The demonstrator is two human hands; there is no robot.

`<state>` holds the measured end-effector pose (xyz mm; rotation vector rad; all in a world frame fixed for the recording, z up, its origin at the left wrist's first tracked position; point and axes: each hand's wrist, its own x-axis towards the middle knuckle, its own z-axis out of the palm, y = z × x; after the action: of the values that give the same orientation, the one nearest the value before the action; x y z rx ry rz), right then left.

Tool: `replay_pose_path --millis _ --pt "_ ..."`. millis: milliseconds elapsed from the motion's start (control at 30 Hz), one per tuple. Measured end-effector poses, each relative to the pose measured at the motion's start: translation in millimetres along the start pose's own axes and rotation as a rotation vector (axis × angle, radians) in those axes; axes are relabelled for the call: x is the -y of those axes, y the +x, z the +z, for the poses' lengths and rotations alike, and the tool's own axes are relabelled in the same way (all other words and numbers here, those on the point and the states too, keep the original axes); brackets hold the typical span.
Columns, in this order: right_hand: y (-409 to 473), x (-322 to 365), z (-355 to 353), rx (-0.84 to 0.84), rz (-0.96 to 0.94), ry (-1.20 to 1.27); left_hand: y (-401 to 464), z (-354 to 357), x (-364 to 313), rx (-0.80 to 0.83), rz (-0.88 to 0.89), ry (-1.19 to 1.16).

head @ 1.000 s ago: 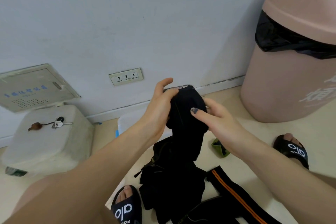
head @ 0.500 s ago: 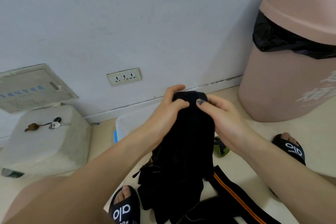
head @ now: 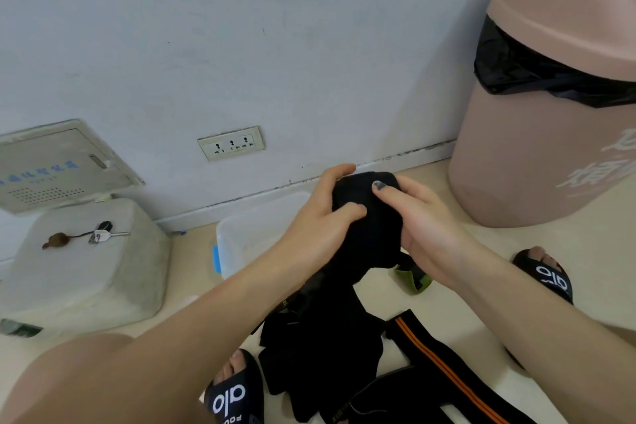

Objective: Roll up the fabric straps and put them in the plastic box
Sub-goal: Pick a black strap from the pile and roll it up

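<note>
both hands up over the floor, mid-roll on a black fabric strap [head: 366,217]. left hand [head: 320,217] has fingers curled over the top of the roll w/ thumb pressing its front; right hand [head: 423,227] cups the other side, thumb w/ dark nail laid across the top. so both are closed round the same roll, neither free. loose tail of the strap hangs down from the roll to a heap of more black straps [head: 320,354] on the floor between the two sandals; one w/ an orange stripe [head: 444,365] runs off toward the bottom edge of the floor in view.

plastic box [head: 241,237] sits on the floor just behind/under the left wrist, near the wall edge, blue clip on its left side. can't see if anything's in it yet, forearm hides most.

doing this step well, imo: keep thumbs tight on the roll so turns don't slacken, feed tail up w/ steady tension, keep edges lined up so it doesn't cone out. tail looks caught up w/ the heap, prob needs shaking free before the last turns. pinch the finished end so it doesn't spring open, then lower it into the box, which is close by.

small green item [head: 413,277] lies on the floor under the right wrist, can't tell what it is.
</note>
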<state>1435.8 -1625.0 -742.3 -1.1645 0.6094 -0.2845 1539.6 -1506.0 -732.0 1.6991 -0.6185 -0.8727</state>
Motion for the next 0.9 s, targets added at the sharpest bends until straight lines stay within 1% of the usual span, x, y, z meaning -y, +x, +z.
replay_pose_path --millis 33,100,200,300,367,433,533,667,733,800,900 --pt "-1 0 0 0.033 0.02 0.008 1 -2 -1 -0.036 0.021 -0.01" --pt "-2 0 1 0.068 0.052 -0.078 6 -8 -3 -0.135 0.034 -0.07" --pt "-5 -4 1 0.083 0.064 -0.211 12 -15 -6 -0.2 -0.02 -0.136" --pt "-4 -2 -1 0.057 0.019 -0.176 11 -14 -4 -0.145 -0.06 -0.131" --pt "-3 2 -2 0.003 0.012 -0.138 8 -12 -2 -0.099 -0.049 -0.101" --pt "-2 3 -4 -0.014 0.011 -0.122 7 -12 -2 -0.079 -0.012 -0.065" --pt "-3 5 -7 0.004 -0.002 -0.106 7 -16 -4 -0.082 0.037 -0.025" --pt "-6 12 -14 0.07 -0.033 -0.101 6 -21 -4 -0.072 0.089 0.06" --pt "-5 11 -12 0.073 -0.047 -0.122 2 -17 -4 -0.053 0.093 0.124" --pt "-5 5 -6 0.027 -0.06 -0.172 -2 -10 -3 -0.022 0.074 0.146" --pt "-5 -6 2 -0.044 -0.08 -0.315 -5 -1 -1 0.008 0.063 0.171"
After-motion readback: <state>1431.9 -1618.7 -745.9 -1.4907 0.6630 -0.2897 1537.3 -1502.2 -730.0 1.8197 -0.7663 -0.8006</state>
